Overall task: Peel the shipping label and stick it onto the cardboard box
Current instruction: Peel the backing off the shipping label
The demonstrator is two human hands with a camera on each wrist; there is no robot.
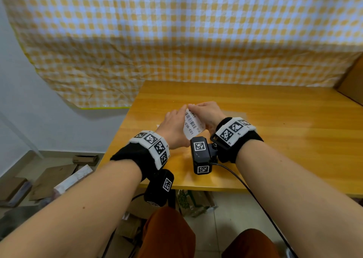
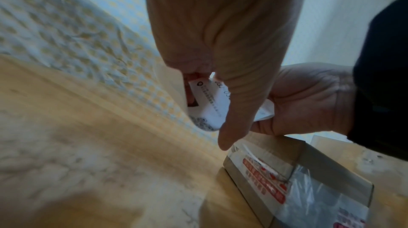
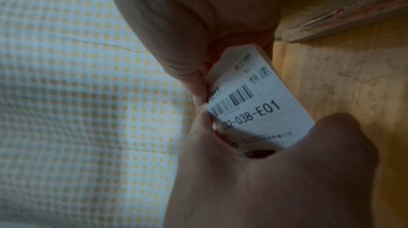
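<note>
Above the wooden table (image 1: pixel 275 139), both hands hold a white shipping label (image 1: pixel 191 127) printed with a barcode and "032-038-E01". My left hand (image 1: pixel 181 116) grips the label's lower part (image 3: pixel 260 109) between thumb and fingers. At the label's upper edge, my right hand (image 1: pixel 196 108) pinches a corner with its fingertips (image 3: pixel 198 92). A flat cardboard box (image 2: pixel 320 165) with clear tape and red print lies on the table just under the hands. It also shows in the right wrist view as the cardboard box (image 3: pixel 353 13). The hands hide it in the head view.
A yellow checked cloth (image 1: pixel 176 31) hangs on the wall behind the table. A brown board (image 1: pixel 351 82) leans at the table's far right. Cardboard pieces (image 1: pixel 55 177) lie on the floor to the left, and more boxes (image 1: pixel 196 200) sit under the table.
</note>
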